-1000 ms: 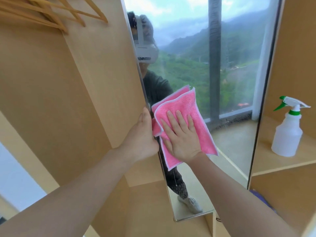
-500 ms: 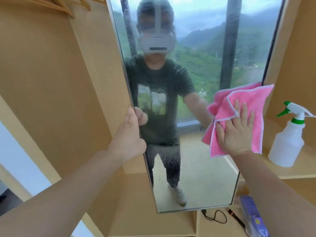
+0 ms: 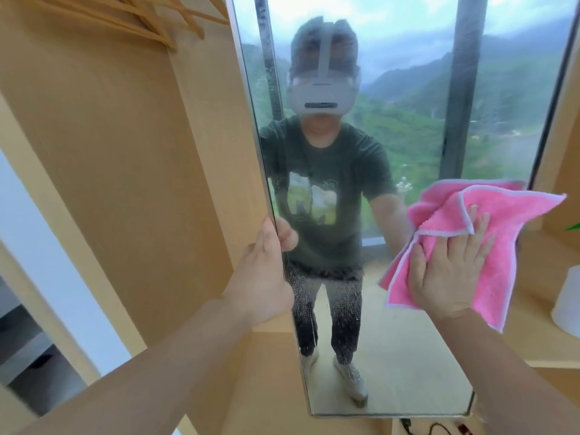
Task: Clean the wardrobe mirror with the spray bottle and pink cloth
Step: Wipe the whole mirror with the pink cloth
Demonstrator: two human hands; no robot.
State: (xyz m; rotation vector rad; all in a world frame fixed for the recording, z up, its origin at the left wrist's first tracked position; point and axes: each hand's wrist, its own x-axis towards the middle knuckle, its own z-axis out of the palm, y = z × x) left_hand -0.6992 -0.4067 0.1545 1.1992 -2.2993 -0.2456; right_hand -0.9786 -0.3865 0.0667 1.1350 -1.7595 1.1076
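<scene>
The tall wardrobe mirror (image 3: 408, 356) fills the middle of the head view and reflects a person and a window with green hills. My left hand (image 3: 262, 277) grips the mirror's left edge, thumb on the glass. My right hand (image 3: 448, 271) presses flat on the pink cloth (image 3: 502, 221) against the mirror's right side. The cloth is folded, with a pale lilac border. Only the white base of the spray bottle (image 3: 566, 302) and a bit of its green trigger show at the right edge. Mist and streaks cover the glass around the reflected legs.
Wooden wardrobe panels (image 3: 125, 152) stand to the left, with wooden hangers (image 3: 141, 17) at the top. A wooden shelf (image 3: 533, 334) on the right carries the bottle. A black cable (image 3: 436, 428) lies below the mirror's bottom edge.
The mirror has swung to face me more squarely. My right hand and the cloth slid from the mirror's left part to its right edge, then slightly lower. The left hand kept its hold.
</scene>
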